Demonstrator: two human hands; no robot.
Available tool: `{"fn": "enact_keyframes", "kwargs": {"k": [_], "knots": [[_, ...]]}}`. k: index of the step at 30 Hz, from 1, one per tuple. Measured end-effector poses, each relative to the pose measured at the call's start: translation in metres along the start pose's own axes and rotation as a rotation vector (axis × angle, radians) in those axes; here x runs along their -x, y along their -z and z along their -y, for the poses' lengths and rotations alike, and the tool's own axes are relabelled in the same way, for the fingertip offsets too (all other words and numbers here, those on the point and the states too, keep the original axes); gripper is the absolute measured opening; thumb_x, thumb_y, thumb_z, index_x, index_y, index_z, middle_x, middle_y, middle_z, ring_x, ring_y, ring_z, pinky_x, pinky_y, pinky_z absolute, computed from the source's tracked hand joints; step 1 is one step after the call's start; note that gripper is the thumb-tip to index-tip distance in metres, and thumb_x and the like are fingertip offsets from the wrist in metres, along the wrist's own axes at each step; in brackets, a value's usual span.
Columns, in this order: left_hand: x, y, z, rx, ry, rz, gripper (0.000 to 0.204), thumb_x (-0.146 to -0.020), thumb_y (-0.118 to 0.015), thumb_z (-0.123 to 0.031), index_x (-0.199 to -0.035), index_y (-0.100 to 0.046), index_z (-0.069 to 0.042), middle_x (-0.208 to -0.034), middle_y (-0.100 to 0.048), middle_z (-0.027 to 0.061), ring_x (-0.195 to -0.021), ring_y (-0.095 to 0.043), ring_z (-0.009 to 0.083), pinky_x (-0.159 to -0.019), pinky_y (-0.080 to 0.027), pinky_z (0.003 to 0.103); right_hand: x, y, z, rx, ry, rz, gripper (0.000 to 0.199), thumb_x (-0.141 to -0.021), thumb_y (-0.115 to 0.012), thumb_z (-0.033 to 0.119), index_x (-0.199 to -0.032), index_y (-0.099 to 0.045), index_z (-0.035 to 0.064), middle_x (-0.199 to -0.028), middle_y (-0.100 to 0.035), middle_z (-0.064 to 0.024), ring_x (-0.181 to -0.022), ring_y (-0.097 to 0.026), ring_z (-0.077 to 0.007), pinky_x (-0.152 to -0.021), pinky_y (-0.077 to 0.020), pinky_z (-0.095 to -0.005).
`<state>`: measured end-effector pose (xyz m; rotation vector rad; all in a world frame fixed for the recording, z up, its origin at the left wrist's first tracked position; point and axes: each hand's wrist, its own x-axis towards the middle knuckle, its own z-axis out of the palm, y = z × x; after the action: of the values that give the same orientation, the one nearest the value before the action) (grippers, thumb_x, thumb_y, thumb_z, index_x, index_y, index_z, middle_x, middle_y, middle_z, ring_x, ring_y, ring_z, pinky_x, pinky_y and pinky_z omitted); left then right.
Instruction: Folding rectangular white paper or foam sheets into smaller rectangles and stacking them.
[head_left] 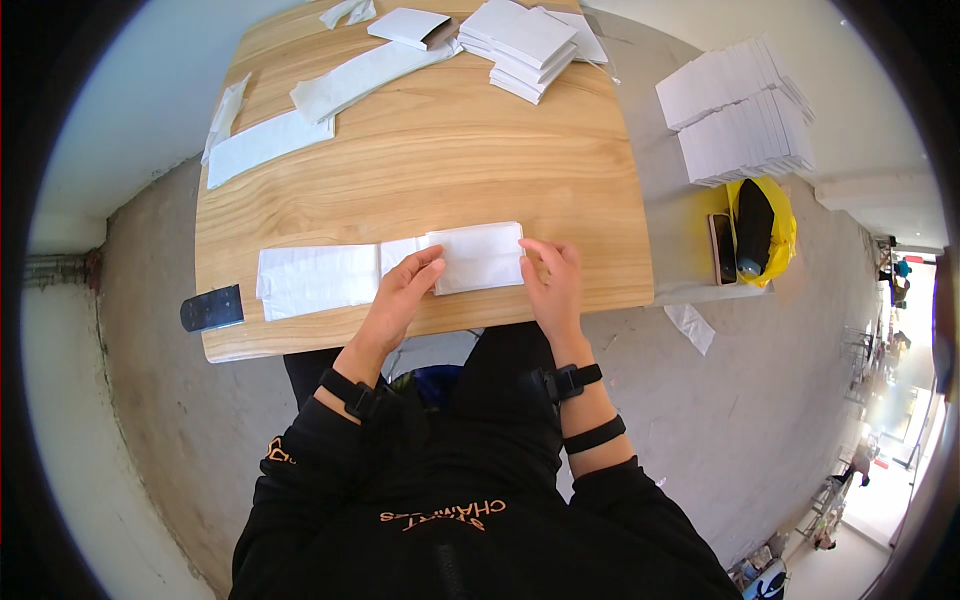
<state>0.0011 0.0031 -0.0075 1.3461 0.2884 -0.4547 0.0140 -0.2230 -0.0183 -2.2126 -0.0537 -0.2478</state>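
Observation:
A long white paper strip (320,277) lies along the near edge of the wooden table (430,160), its right end folded over into a thicker flap (480,255). My left hand (400,295) presses flat on the strip at the flap's left edge. My right hand (553,280) rests its fingers on the flap's right edge. Neither hand lifts the paper off the table.
Folded white pieces are stacked (525,45) at the far edge, with more loose strips (265,145) at the far left. Two tall piles of white sheets (745,120), a yellow bag (775,230) and a phone (722,248) sit on a grey surface to the right. A dark card (212,308) overhangs the near left corner.

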Motion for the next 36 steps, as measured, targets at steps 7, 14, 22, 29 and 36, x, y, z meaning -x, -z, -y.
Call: {"fn": "enact_keyframes", "kwargs": {"k": [7,14,22,29,36], "knots": [[-0.003,-0.002,-0.002,-0.062,-0.005,0.008,0.045,-0.095,-0.057,-0.031,-0.129,-0.053,-0.002,-0.105,-0.060,-0.0005,-0.090,-0.048,0.0075,-0.087,-0.039,0.023,-0.005,-0.008,-0.014,-0.066,-0.070,0.083,0.031,-0.080,-0.068,0.009,-0.110,-0.066,0.0156,-0.100,-0.053,-0.0118,-0.086,-0.058,-0.0254,-0.074,-0.0483,-0.0348],[-0.002,0.001,-0.001,-0.113,-0.051,-0.067,0.043,-0.092,-0.061,-0.025,-0.127,-0.054,0.001,-0.110,-0.060,0.0055,-0.102,-0.052,0.0146,-0.091,-0.041,0.027,-0.007,-0.005,-0.012,-0.021,-0.067,0.128,0.033,-0.079,-0.070,0.010,-0.111,-0.066,0.0156,-0.099,-0.052,-0.0112,-0.084,-0.058,-0.0244,-0.075,-0.0494,-0.0338],[0.010,-0.028,-0.002,-1.231,-0.729,-0.112,0.073,-0.075,-0.073,-0.023,-0.136,-0.040,0.001,-0.147,-0.034,0.0174,-0.136,-0.033,0.0329,-0.109,-0.029,0.047,-0.008,-0.007,-0.014,-0.025,-0.124,0.148,0.034,-0.078,-0.070,0.008,-0.111,-0.066,0.0144,-0.100,-0.051,-0.0110,-0.083,-0.058,-0.0232,-0.075,-0.0500,-0.0321],[0.002,-0.022,0.015,-1.475,-0.600,0.025,0.096,-0.078,-0.064,-0.053,-0.146,-0.024,0.003,-0.155,-0.019,0.0170,-0.144,-0.016,0.0298,-0.115,-0.015,0.046,-0.008,-0.006,-0.012,-0.085,-0.127,0.182,0.033,-0.080,-0.068,0.006,-0.113,-0.065,0.0117,-0.100,-0.050,-0.0108,-0.084,-0.056,-0.0211,-0.077,-0.0500,-0.0315],[0.001,-0.018,0.022,-1.428,-0.609,0.035,0.096,-0.080,-0.062,-0.055,-0.145,-0.024,0.003,-0.155,-0.018,0.0190,-0.145,-0.014,0.0315,-0.115,-0.014,0.048,-0.009,-0.008,-0.020,-0.093,-0.099,0.198,0.036,-0.079,-0.068,0.002,-0.114,-0.065,0.0120,-0.100,-0.047,-0.0090,-0.084,-0.053,-0.0199,-0.077,-0.0504,-0.0292]]}}
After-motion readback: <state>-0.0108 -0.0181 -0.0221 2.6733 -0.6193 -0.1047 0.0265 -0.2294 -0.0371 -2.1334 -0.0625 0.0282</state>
